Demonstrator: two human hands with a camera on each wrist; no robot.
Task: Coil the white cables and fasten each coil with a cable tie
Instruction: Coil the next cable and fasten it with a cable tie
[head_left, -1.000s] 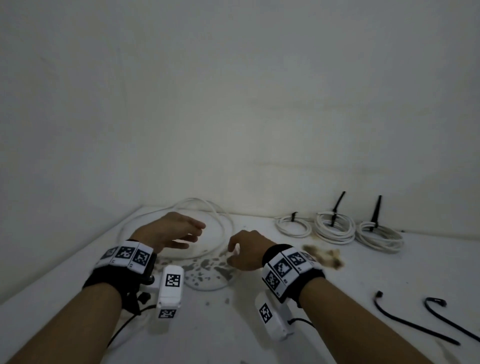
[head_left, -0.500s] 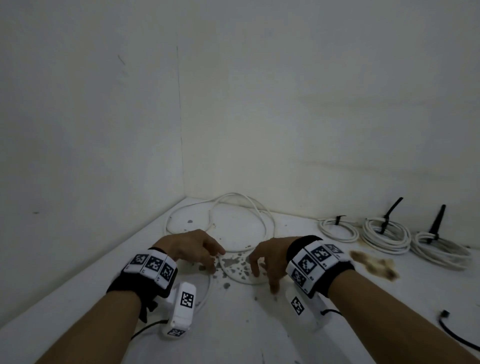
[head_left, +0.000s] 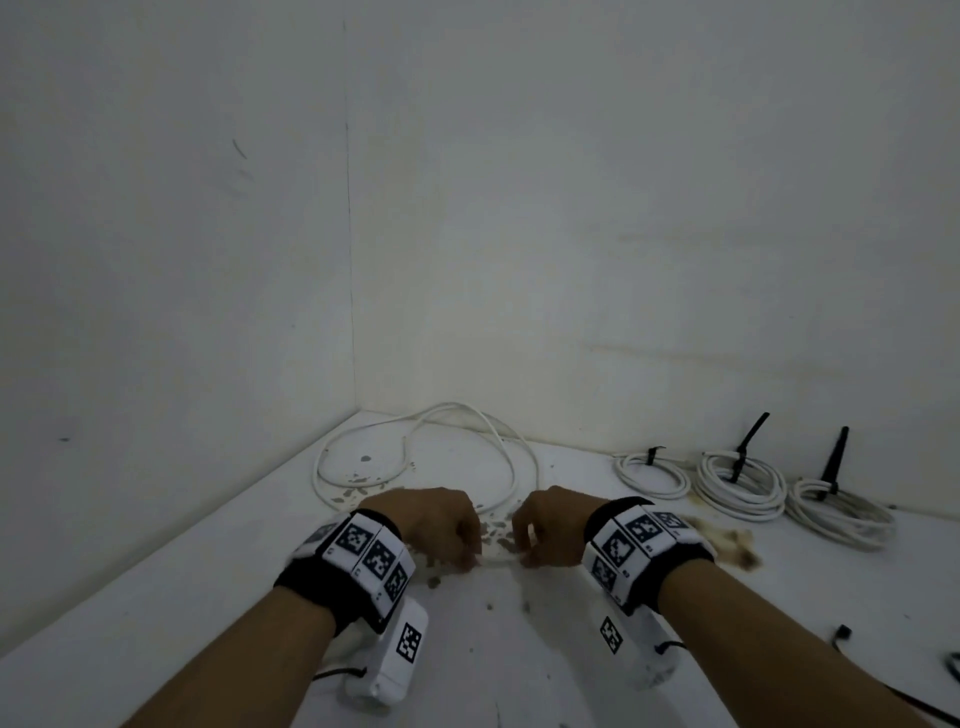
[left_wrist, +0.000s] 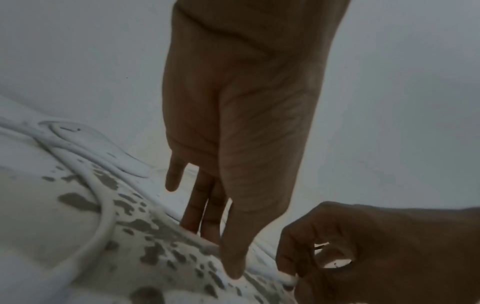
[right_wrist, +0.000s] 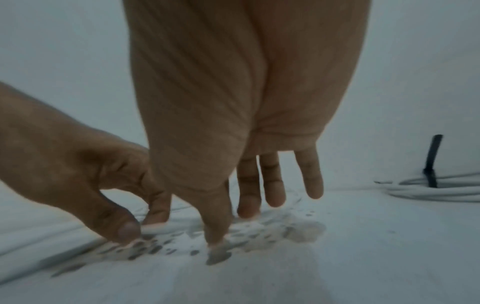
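I pinch the loose white cable with my left hand and right hand (both fingertips down on the table), hands just apart.

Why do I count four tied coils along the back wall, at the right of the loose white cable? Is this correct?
Not quite: the head view shows three tied coils, not four. They do lie along the back wall, right of the loose white cable.

No readable text anywhere. Only black-and-white square marker codes on the wristbands and wrist camera housings.
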